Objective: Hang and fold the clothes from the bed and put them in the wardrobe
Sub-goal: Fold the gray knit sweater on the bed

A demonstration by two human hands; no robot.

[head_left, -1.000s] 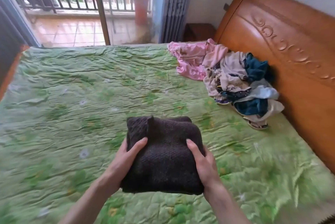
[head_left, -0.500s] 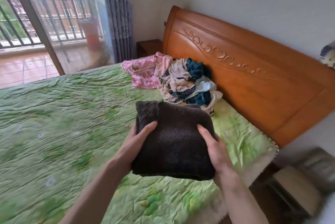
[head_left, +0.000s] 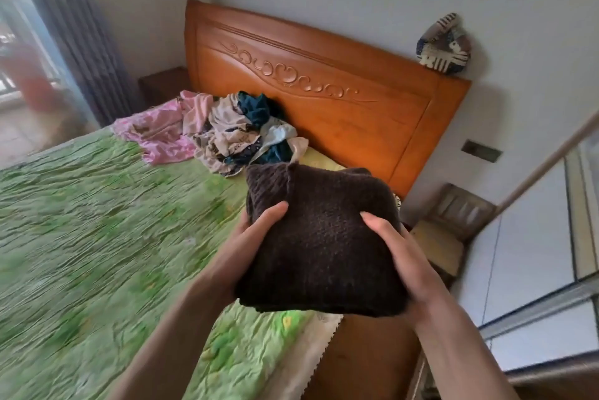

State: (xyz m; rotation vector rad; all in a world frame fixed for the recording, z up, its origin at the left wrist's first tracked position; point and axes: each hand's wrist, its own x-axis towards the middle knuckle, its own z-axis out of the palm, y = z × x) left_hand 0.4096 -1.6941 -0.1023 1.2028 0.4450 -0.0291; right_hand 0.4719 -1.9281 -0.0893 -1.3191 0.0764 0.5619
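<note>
Folded brown sweater [head_left: 324,237], no label

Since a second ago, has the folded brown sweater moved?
Yes. The folded brown sweater has risen off the bedspread and gone right, toward the bed's edge, judged against the clothes pile.

We held both our bare arms out in front of us, reaching up from the bottom of the view. Our left hand [head_left: 249,237] gripped the left side of a folded dark brown knitted sweater [head_left: 321,244], with the thumb lying on top and the other fingers tucked under it. Our right hand [head_left: 402,257] gripped the right side the same way, thumb on top, fingers hidden below. Our two hands were apart, one on each side, and our wrists were bent a little inward.
</note>
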